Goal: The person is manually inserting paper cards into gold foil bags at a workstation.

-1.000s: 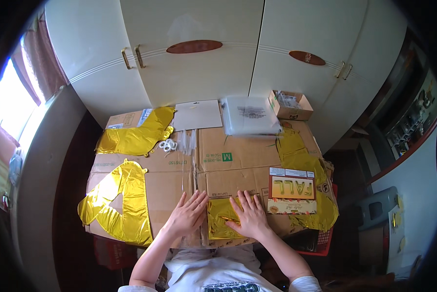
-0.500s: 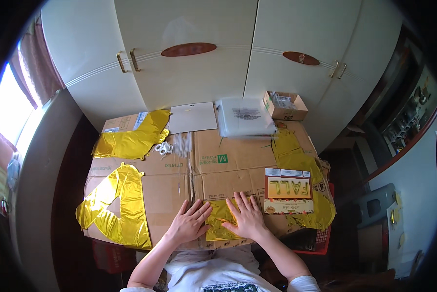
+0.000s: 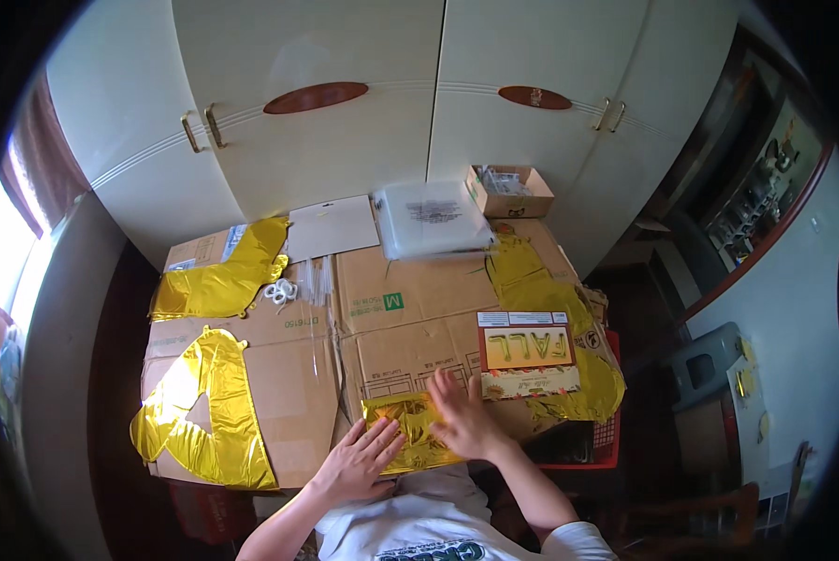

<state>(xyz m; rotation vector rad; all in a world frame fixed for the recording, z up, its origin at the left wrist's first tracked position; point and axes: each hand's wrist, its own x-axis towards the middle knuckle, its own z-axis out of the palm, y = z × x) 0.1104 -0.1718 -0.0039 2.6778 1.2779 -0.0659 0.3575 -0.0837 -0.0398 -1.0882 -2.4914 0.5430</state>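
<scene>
In front of me at the table's near edge lies a folded gold foil balloon (image 3: 414, 432), flat and shiny. My left hand (image 3: 356, 460) rests on its left part, fingers stretched out and flat. My right hand (image 3: 468, 425) is over its right side, tilted, with fingers apart; whether the fingertips touch the foil I cannot tell. Neither hand grips anything. Just right of my right hand lies a printed card (image 3: 529, 355) picturing gold balloons. Left of my left hand a flat gold foil balloon (image 3: 234, 411) with a triangular hole is spread out.
Flattened cardboard (image 3: 298, 374) covers the table. Farther back lie another gold foil balloon (image 3: 223, 280), white ribbon rolls (image 3: 280, 292), clear straws (image 3: 315, 280), a grey card (image 3: 333, 227), clear plastic bags (image 3: 433, 220) and a small box (image 3: 511, 192). More gold foil (image 3: 595, 385) lies along the right edge.
My left hand has slid toward the near edge of the folded foil. My right hand has turned from lying flat to a tilted pose. The whole view has shifted.
</scene>
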